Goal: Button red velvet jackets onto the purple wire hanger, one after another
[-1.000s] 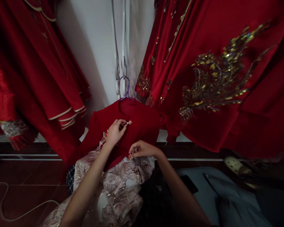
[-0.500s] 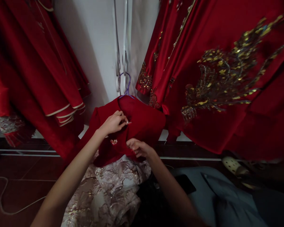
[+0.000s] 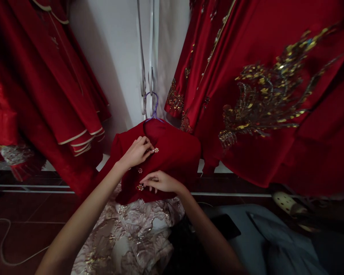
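While I watched through the head camera, the red jacket (image 3: 172, 149) hung on a purple hanger (image 3: 155, 113), its hem against a crumpled champagne fabric (image 3: 132, 225). I judged that the hanger took the weight and spread the front, leaving both hands free for the beaded ornaments. The left hand (image 3: 139, 150) was below the neckline edge, its fingers pinched narrow on the top ornament (image 3: 156, 150), probably to steady that small piece without covering it. The middle ornament (image 3: 140, 170) sat untouched between the hands. Nearer the hem, the right hand (image 3: 162, 181) had its fingertips at the lowest ornament (image 3: 140, 187); those fingers looked fairly narrow, but I could not tell whether they gripped it or only touched it.

Behind the jacket I saw a pale wall (image 3: 103, 57), dim and shadowed. Red garments with cream piping (image 3: 46, 88) hung on the person's left, and a red garment with a gold sequin motif (image 3: 263, 99) hung on the right. A white rail (image 3: 232, 194) ran low over the dark tiled floor (image 3: 40, 208), where a pale cable (image 3: 1, 244) curled near the left edge. Off to the right lay a perforated cream clog (image 3: 283, 201) and a flat black object (image 3: 227, 225) on a bluish surface (image 3: 243, 244).
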A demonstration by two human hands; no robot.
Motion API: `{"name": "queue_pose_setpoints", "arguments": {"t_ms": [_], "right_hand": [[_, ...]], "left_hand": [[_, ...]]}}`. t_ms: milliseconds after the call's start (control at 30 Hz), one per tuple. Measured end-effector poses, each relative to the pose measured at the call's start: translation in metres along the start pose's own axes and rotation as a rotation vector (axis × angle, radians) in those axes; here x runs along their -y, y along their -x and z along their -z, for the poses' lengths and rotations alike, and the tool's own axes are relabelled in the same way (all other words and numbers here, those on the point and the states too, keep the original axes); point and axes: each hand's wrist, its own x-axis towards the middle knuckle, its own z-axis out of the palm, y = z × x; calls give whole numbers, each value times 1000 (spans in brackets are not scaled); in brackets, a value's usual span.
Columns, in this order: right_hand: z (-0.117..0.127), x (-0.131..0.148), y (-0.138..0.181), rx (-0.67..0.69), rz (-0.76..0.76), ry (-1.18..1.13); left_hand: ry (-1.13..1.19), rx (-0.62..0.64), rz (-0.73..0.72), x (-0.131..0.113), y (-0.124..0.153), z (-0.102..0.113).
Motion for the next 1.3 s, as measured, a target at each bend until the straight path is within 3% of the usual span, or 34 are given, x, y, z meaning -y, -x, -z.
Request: {"name": "queue_pose_setpoints", "arguments": {"t_ms": [200, 367, 533, 600, 733, 800, 867, 933, 1000, 1100, 1300], "right_hand": [[7, 8, 6, 96, -14, -7], [5, 10, 5, 104, -20, -16], [14, 23, 16, 97, -13, -6], [22, 31, 19, -26, -8, -19], [33, 50, 2, -516, 178, -250], [34, 60, -17, -596, 310, -345], [32, 65, -37, -602, 299, -326], [31, 64, -53, -727, 171, -175], [32, 56, -61, -969, 71, 64], [44, 39, -62, -1210, 77, 394], [88, 21, -36, -1209, 1, 622]], "left_hand": [[-2, -78, 6, -5, 2, 1], [-78, -43, -76, -5, -2, 5], [-102, -4, -54, -5, -3, 6], [-115, -27, -47, -5, -2, 4], [-219, -148, 78, -5, 0, -2], [-266, -234, 191, -5, -2, -5], [-292, -324, 301, -4, -4, -5], [-328, -389, 396, -2, -4, -2], [-391, -411, 467, 4, -3, 4], [-496, -371, 531, 18, -2, 15], [-577, -274, 621, 49, -9, 33]]}}
